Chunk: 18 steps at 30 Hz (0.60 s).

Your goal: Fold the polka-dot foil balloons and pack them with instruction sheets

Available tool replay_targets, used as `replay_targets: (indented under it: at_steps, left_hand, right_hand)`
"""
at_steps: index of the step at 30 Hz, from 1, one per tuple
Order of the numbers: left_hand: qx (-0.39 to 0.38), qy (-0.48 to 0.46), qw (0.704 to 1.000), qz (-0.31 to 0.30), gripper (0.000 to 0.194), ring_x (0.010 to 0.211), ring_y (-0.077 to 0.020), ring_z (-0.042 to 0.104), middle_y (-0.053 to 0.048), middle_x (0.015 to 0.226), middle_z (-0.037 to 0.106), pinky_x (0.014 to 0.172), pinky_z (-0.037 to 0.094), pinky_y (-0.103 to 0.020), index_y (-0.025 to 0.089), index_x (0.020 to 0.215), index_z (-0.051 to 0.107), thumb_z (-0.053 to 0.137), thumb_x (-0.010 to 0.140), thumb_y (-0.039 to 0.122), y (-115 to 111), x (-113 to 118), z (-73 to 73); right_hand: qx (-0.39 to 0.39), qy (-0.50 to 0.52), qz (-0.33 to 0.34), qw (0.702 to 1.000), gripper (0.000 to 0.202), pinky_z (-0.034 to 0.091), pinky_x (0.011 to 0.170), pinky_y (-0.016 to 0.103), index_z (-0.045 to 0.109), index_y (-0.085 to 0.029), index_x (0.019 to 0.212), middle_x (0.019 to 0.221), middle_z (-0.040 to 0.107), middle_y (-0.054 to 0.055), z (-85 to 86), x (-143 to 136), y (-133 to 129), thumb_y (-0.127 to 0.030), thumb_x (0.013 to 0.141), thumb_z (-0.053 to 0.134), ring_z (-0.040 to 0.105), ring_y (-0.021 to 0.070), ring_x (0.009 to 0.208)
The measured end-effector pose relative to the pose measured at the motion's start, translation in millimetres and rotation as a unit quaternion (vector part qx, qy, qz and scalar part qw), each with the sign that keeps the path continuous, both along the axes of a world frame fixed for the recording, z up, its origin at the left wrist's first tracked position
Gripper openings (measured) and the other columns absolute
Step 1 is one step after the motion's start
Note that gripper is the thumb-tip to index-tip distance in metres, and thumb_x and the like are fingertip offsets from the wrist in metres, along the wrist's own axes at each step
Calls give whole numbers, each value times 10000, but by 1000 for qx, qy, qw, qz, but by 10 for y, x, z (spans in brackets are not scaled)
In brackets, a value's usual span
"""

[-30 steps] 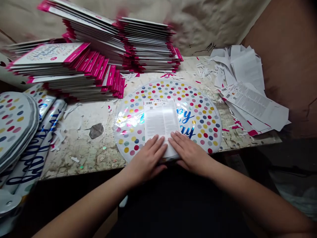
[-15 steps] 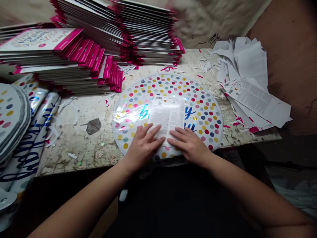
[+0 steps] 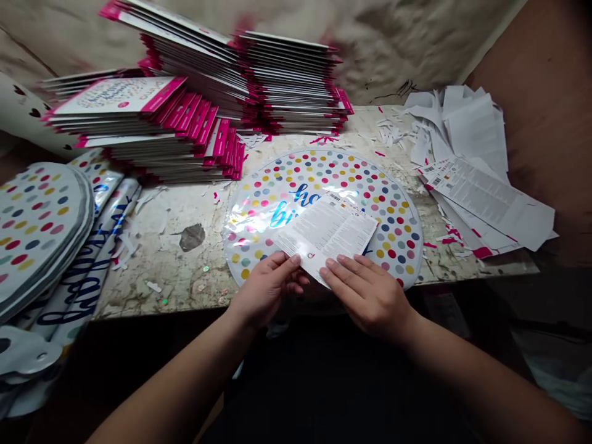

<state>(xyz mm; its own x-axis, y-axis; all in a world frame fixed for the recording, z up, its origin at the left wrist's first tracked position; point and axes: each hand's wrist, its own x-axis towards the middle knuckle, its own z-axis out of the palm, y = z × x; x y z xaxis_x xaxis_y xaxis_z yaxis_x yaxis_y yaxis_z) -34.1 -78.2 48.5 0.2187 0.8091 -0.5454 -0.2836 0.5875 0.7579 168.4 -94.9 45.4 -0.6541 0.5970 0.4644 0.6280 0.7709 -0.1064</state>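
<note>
A round foil balloon (image 3: pixel 259 203) with coloured dots and blue "happy birthday" lettering lies flat at the table's front edge. On it rests a printed card (image 3: pixel 330 225), turned at an angle, covering part of the lettering. My left hand (image 3: pixel 268 283) pinches the card's near left corner between thumb and fingers. Stretched fingers of my right hand (image 3: pixel 370 290) lie flat on the card's near right edge.
Tall stacks of pink-topped packages (image 3: pixel 296 86) and a lower leaning stack (image 3: pixel 171 142) stand at the back. More dotted balloons (image 3: pixel 37 222) are piled left. Loose printed cards (image 3: pixel 490 197) and white paper sheets (image 3: pixel 476 123) lie right. Paper scraps (image 3: pixel 388 132) litter the worn table (image 3: pixel 185 277).
The card has turned clockwise and its near corner now reaches the table's edge. My left hand went from lying flat to pinching its corner. The view has shifted slightly.
</note>
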Motion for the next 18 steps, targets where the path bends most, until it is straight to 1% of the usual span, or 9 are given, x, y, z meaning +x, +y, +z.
replay_targets:
  at_steps: [4, 6, 8, 10, 12, 13, 15, 17, 18]
  left_hand:
    - [-107, -109, 987, 58, 47, 620, -97, 602, -13, 694, 630, 585, 512, -204, 129, 794, 611, 621, 772, 169, 47, 73, -51]
    - [-125, -157, 978, 60, 77, 673, -109, 618, -20, 768, 657, 632, 522, -230, 142, 844, 626, 616, 775, 177, 28, 76, -60]
    - [-66, -133, 988, 50, 126, 732, -133, 631, -33, 831, 676, 665, 524, -251, 150, 869, 638, 639, 770, 227, 2, 68, -70]
    - [11, -59, 997, 43, 172, 737, -151, 638, -43, 819, 687, 671, 522, -254, 140, 830, 653, 665, 753, 293, -19, 54, -78]
    - [49, -1, 998, 28, 223, 713, -160, 642, -45, 770, 691, 679, 520, -260, 130, 773, 660, 664, 749, 351, -33, 46, -76]
    - [57, 13, 998, 17, 241, 705, -163, 643, -43, 755, 691, 686, 519, -266, 129, 760, 661, 655, 755, 371, -37, 48, -70]
    - [61, 19, 998, -10, 256, 701, -163, 644, -38, 748, 689, 701, 518, -276, 135, 764, 660, 634, 770, 390, -41, 65, -54]
    - [69, 23, 997, -11, 260, 683, -153, 638, -28, 728, 679, 690, 517, -270, 142, 763, 648, 624, 775, 401, -35, 86, -42]
    - [74, 31, 997, -4, 267, 669, -146, 632, -22, 717, 670, 677, 516, -263, 144, 766, 640, 617, 777, 409, -28, 91, -41]
  right_hand:
    - [-4, 1, -12, 1000, 359, 462, 919, 444, 600, -153, 1168, 1172, 617, 104, -65, -19, -12, -107, 846, 449, 568, 271, 1098]
    - [-19, 11, -11, 1000, 363, 454, 924, 445, 593, -143, 1173, 1174, 616, 110, -83, 4, -17, -97, 841, 454, 562, 272, 1104]
    - [-51, 29, 0, 998, 355, 440, 936, 451, 584, -156, 1180, 1166, 625, 107, -71, 26, 4, -120, 844, 477, 563, 266, 1101]
    - [-119, 75, 15, 990, 358, 443, 934, 437, 568, -175, 1188, 1145, 637, 104, -39, 21, 59, -236, 836, 551, 567, 255, 1087]
    - [-194, 148, 8, 970, 438, 475, 893, 390, 541, -183, 1201, 1098, 649, 101, -9, -38, 139, -342, 799, 612, 586, 228, 1034]
    - [-223, 185, 0, 957, 436, 494, 856, 360, 543, -183, 1184, 1048, 659, 96, 2, -90, 183, -350, 790, 623, 602, 210, 981]
    - [-249, 241, -10, 938, 267, 511, 777, 312, 595, -186, 1070, 916, 672, 68, 18, -219, 266, -275, 818, 589, 621, 171, 852]
    - [-261, 282, -13, 923, 111, 508, 730, 286, 636, -187, 901, 808, 670, 42, 45, -312, 328, -209, 834, 551, 621, 150, 766]
    - [-270, 304, -24, 913, 92, 507, 712, 276, 639, -185, 843, 783, 668, 36, 67, -314, 346, -203, 832, 550, 621, 146, 746]
